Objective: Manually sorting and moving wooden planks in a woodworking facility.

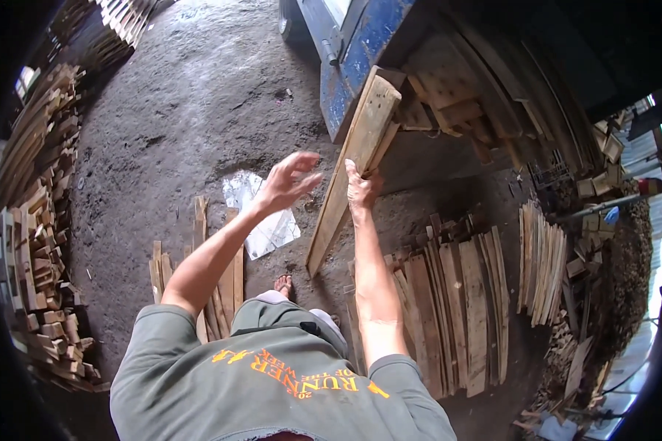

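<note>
A long wooden plank [368, 121] slants in front of me, its far end broad and pale beside the corner of a blue metal machine [375, 40]. The near end reaches down toward my foot. My right hand [364, 189] is closed around its right edge, thumb on top; most of the fingers are hidden beneath. More wood shows along the plank's right side, and I cannot tell if it is a separate piece. Left of the plank, my left hand [293, 180] hovers in the air, apart from it, fingers spread and slightly blurred. It holds nothing.
A white sheet [261, 213] lies on the dirt floor [176, 110]. Planks are stacked by my right side [456, 309], with a smaller bundle [541, 264] beyond. Short boards [228, 279] lie to my left. Tall wood piles [40, 257] line the far left.
</note>
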Demonstrator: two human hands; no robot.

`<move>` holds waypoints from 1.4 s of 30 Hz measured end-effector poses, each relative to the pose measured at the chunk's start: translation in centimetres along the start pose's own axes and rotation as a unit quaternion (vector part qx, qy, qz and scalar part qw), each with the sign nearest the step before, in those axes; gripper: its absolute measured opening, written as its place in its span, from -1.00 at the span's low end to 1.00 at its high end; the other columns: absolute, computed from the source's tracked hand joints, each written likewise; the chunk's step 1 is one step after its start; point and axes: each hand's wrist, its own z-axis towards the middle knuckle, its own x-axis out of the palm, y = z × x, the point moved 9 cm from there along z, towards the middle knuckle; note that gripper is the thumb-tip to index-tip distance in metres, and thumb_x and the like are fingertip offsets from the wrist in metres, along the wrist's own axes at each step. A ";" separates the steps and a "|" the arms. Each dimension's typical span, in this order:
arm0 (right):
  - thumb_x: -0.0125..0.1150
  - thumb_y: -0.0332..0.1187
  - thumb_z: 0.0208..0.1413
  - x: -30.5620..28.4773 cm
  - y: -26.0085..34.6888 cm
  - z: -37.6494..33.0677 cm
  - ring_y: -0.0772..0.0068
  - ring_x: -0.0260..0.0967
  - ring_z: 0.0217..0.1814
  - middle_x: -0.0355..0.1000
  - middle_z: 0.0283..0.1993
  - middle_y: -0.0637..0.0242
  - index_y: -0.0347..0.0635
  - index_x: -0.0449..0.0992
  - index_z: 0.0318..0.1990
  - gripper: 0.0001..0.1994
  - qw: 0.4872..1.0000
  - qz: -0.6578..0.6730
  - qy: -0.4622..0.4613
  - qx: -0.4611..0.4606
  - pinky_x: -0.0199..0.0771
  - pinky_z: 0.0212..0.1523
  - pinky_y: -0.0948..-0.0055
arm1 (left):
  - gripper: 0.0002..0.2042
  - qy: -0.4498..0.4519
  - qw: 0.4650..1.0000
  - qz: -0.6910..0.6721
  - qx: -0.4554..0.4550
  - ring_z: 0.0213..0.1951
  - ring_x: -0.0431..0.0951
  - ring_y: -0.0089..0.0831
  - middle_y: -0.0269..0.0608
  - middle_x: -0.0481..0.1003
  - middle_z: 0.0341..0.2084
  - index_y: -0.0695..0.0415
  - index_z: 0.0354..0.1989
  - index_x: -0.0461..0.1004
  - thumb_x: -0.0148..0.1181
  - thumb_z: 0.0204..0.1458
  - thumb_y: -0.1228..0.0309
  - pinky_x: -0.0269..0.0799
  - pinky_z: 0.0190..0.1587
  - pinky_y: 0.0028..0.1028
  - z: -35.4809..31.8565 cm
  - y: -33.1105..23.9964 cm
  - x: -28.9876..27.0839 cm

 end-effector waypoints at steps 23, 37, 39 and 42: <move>0.36 -0.50 -0.03 -5.4 1.8 -5.7 0.45 0.43 -0.18 0.48 -0.16 0.22 -0.38 0.42 -0.08 -0.65 0.986 0.160 0.001 0.039 0.47 -0.11 0.45 | -0.45 -0.051 0.938 0.157 0.304 -0.04 0.44 -0.08 -0.08 0.41 -0.10 0.09 0.02 0.43 0.14 -0.30 0.66 0.41 0.02 -0.21 9.4 -19.1 1.0; 0.36 -0.42 -0.01 -10.1 5.9 -9.5 0.42 0.44 -0.26 0.52 -0.25 0.25 -0.33 0.48 -0.16 -0.72 0.998 0.049 -0.049 -0.006 0.47 -0.18 0.40 | -0.53 -0.172 0.863 0.408 0.244 0.18 0.14 -0.02 -0.09 0.19 0.14 -0.08 -0.02 0.53 0.33 -0.23 0.39 0.15 0.18 -0.07 14.3 -16.9 -0.1; 0.37 -0.42 -0.01 -10.8 5.7 -10.1 0.40 0.46 -0.28 0.54 -0.25 0.21 -0.33 0.49 -0.15 -0.72 0.998 0.034 -0.056 0.002 0.48 -0.20 0.38 | -0.52 -0.161 0.895 0.339 0.241 0.26 0.09 0.00 -0.01 0.14 0.22 0.00 0.07 0.49 0.30 -0.09 0.20 0.08 0.25 -0.07 12.7 -17.8 0.5; 0.32 -0.29 0.06 -12.1 6.2 -11.4 0.30 0.51 -0.44 0.53 -0.44 0.14 -0.30 0.47 -0.17 -0.71 0.995 0.009 -0.072 -0.062 0.50 -0.46 0.34 | 0.04 0.085 0.970 0.047 0.222 0.34 0.06 0.01 0.14 0.04 0.30 0.11 0.40 -0.04 0.36 -0.19 -0.16 0.00 0.35 -0.07 6.2 -18.9 6.7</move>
